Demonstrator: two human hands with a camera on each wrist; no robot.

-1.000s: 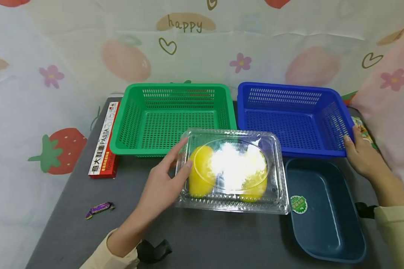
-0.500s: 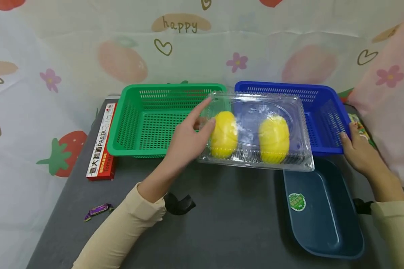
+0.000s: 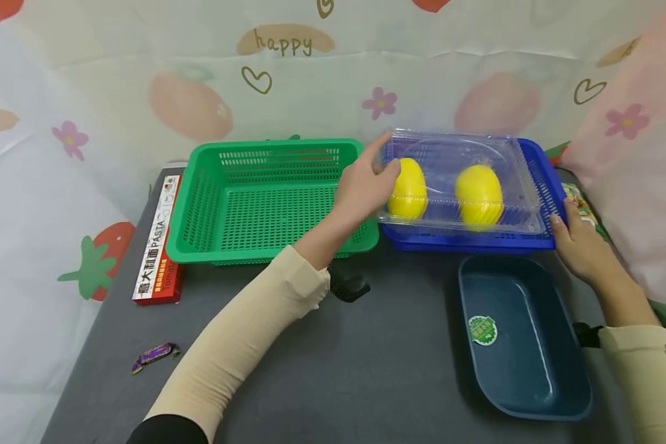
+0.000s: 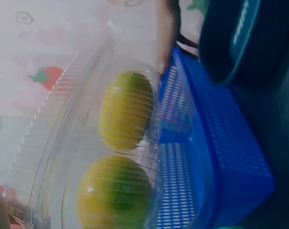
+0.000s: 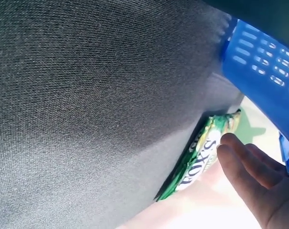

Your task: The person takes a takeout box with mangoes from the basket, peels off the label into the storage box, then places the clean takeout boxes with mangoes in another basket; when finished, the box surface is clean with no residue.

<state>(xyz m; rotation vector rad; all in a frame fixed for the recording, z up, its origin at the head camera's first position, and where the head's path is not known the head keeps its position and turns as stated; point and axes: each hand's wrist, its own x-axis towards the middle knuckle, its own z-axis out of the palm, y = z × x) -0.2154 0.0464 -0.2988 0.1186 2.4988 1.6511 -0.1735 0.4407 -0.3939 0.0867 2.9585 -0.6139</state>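
Note:
My left hand (image 3: 364, 186) grips the left edge of a clear plastic clamshell box (image 3: 438, 223), its index finger stretched along the side. Inside lie two yellow, mango-shaped fruits (image 3: 479, 196), which look partly green in the left wrist view. The box is tilted over the blue basket (image 4: 197, 119), covering most of its opening in the head view. At the basket's right front corner, my right hand (image 3: 583, 250) holds the rim, thumb on the near side. In the right wrist view its fingers (image 5: 244, 176) reach along the basket's outside.
Left of the blue basket stands a green basket (image 3: 272, 258), with a red-and-white pasta box (image 3: 158, 240) beside it. A purple-wrapped candy (image 3: 155, 354) lies front left. A dark teal tub (image 3: 524, 345) sits front right. A green FOX'S packet (image 5: 201, 157) lies beyond the right hand.
The left hand has carried the clear box up and to the right, from the table's middle to over the blue basket. The right hand has stayed at the basket's corner.

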